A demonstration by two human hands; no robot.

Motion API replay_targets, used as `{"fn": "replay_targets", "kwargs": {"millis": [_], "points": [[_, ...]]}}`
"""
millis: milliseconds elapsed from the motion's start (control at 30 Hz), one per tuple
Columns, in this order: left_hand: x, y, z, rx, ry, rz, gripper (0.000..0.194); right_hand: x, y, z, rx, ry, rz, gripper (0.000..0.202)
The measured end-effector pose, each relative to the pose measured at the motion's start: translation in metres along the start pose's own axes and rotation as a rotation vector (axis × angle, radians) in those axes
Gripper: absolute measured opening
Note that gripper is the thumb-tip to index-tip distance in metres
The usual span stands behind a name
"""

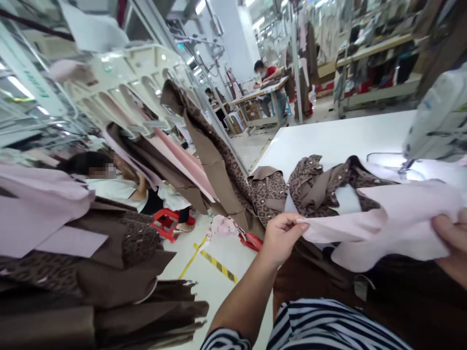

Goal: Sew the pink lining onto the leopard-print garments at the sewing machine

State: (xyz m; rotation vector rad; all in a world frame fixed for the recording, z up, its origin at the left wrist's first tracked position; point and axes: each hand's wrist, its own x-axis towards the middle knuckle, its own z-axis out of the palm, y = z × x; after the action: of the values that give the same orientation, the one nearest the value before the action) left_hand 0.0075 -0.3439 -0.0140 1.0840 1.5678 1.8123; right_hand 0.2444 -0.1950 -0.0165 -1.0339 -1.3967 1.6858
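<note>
A pale pink fabric piece (397,223) is stretched between my two hands above my lap. My left hand (282,238) pinches its left corner between thumb and fingers. At the right edge of the view, my right hand (452,243) grips the other end, partly cut off by the frame. Behind the pink piece, brown leopard-print fabric (310,184) lies crumpled on the white table (328,131). The sewing machine (438,116) stands at the right with its lamp lit near the needle.
Brown and pink strips hang from a white rack (127,78) at the left. Fabric piles (91,257) fill the lower left. A seated person (116,189) is beside a red stool (170,223). Another person (270,73) works at a far table.
</note>
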Motion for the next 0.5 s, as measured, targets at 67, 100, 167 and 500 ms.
{"fn": "replay_targets", "kwargs": {"millis": [67,100,167,500], "points": [[0.000,-0.001,0.003,0.038,0.007,0.076,0.036,-0.001,-0.003,0.005,0.130,0.014,0.107,0.056],[0.001,-0.001,0.004,0.062,0.005,0.121,0.030,-0.003,-0.006,0.007,0.164,0.021,0.139,0.058],[0.002,-0.001,0.004,0.109,-0.008,0.218,0.020,-0.005,-0.015,0.011,0.154,0.043,0.133,0.061],[0.006,0.001,0.005,0.259,-0.047,0.547,0.022,-0.004,-0.024,0.015,0.130,0.124,0.083,0.064]]}}
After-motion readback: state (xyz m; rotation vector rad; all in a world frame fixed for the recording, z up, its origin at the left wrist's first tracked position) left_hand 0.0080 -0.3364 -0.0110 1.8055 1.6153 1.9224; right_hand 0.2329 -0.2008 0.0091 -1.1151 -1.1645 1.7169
